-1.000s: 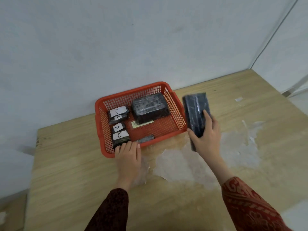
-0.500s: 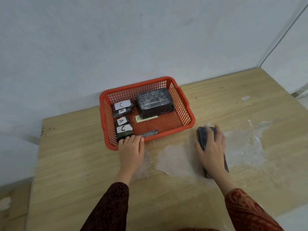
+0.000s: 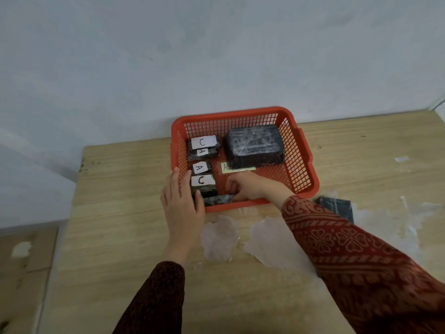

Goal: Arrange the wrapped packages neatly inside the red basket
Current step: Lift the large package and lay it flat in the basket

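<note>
The red basket (image 3: 305,160) stands at the back of the wooden table. Inside, a large black wrapped package (image 3: 254,145) fills the right half. Small black packages with white labels C (image 3: 203,142), A (image 3: 201,168) and C (image 3: 202,180) line the left side. My right hand (image 3: 250,186) reaches into the basket and grips a thin dark package (image 3: 215,200) lying along the front wall. My left hand (image 3: 181,201) rests flat on the basket's front left corner, holding nothing. A flat black package (image 3: 337,208) lies on the table outside, right of the basket.
A yellow-green paper label (image 3: 237,168) lies on the basket floor. Crumpled clear plastic film (image 3: 272,242) spreads over the table in front of the basket and to the right. A pale wall rises directly behind the basket.
My right hand set the flat black package down on the table, let it go, and moved left into the basket onto the thin package. My left hand stayed at the basket's corner.
</note>
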`<act>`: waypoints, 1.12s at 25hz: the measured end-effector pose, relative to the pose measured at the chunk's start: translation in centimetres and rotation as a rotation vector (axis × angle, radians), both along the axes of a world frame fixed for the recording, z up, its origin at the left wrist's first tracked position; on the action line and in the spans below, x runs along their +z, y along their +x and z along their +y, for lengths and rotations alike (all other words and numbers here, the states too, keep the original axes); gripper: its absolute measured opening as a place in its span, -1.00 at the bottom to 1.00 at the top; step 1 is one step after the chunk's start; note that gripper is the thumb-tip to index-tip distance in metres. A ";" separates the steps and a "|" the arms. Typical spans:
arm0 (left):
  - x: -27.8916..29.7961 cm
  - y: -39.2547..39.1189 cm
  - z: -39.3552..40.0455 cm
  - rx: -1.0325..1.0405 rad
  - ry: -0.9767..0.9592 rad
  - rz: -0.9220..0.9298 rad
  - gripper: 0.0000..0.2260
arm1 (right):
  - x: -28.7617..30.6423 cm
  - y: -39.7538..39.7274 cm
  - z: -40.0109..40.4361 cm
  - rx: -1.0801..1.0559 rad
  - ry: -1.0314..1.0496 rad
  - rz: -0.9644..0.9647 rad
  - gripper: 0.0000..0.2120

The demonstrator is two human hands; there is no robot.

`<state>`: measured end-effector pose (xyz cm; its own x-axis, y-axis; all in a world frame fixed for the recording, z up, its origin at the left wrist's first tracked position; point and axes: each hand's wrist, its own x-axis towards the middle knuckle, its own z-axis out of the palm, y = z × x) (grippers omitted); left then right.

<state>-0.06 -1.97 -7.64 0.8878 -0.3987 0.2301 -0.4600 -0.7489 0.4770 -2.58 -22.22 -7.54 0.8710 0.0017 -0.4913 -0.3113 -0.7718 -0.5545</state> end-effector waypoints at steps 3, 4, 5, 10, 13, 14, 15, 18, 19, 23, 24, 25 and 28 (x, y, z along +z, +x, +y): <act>-1.1 -0.1 0.1 -0.038 -0.017 -0.020 -0.60 | -1.1 0.6 0.1 0.014 0.030 0.011 -0.72; -1.3 -0.1 0.1 -0.045 -0.034 -0.034 -0.61 | -1.2 0.7 0.1 0.038 0.023 0.001 -0.73; -1.5 0.0 0.1 -0.050 -0.056 -0.048 -0.62 | -1.1 0.7 -0.1 0.060 0.031 0.001 -0.73; -2.2 0.1 0.0 -0.056 -0.138 -0.088 -0.66 | -0.3 0.7 -0.6 0.179 0.127 0.132 -0.80; -2.2 0.0 0.1 -0.058 -0.155 -0.093 -0.67 | -0.1 0.5 -0.4 0.164 0.131 0.145 -0.76; -2.1 0.0 0.0 -0.058 -0.159 -0.089 -0.67 | -0.2 0.5 -0.5 0.168 0.113 0.109 -0.78; -2.1 0.0 0.0 -0.057 -0.162 -0.086 -0.67 | -0.2 0.6 -0.5 0.186 0.076 0.077 -0.80; -2.0 0.0 0.0 -0.059 -0.164 -0.084 -0.67 | -0.5 0.8 -0.2 0.225 -0.027 0.028 -0.80; -1.9 0.0 0.0 -0.062 -0.164 -0.082 -0.67 | -0.5 0.8 -0.1 0.214 -0.041 0.018 -0.79; -2.0 0.0 0.0 -0.066 -0.166 -0.084 -0.66 | -0.6 1.1 0.0 0.144 -0.025 0.012 -0.82; -2.0 -0.1 0.0 -0.064 -0.167 -0.082 -0.66 | -0.6 1.2 0.1 0.140 -0.028 0.010 -0.83; -1.9 -0.1 0.0 -0.060 -0.169 -0.077 -0.66 | -0.6 1.1 0.2 0.144 -0.039 0.005 -0.82; -1.7 -0.2 0.0 -0.054 -0.158 -0.063 -0.67 | -0.6 0.9 0.5 0.138 -0.072 -0.037 -0.78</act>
<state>-0.29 -1.95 -9.35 0.8478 -0.4001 0.3482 -0.5304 -0.6405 0.5554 -1.70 -21.75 -8.18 0.8825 0.0887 -0.4619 -0.1795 -0.8442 -0.5051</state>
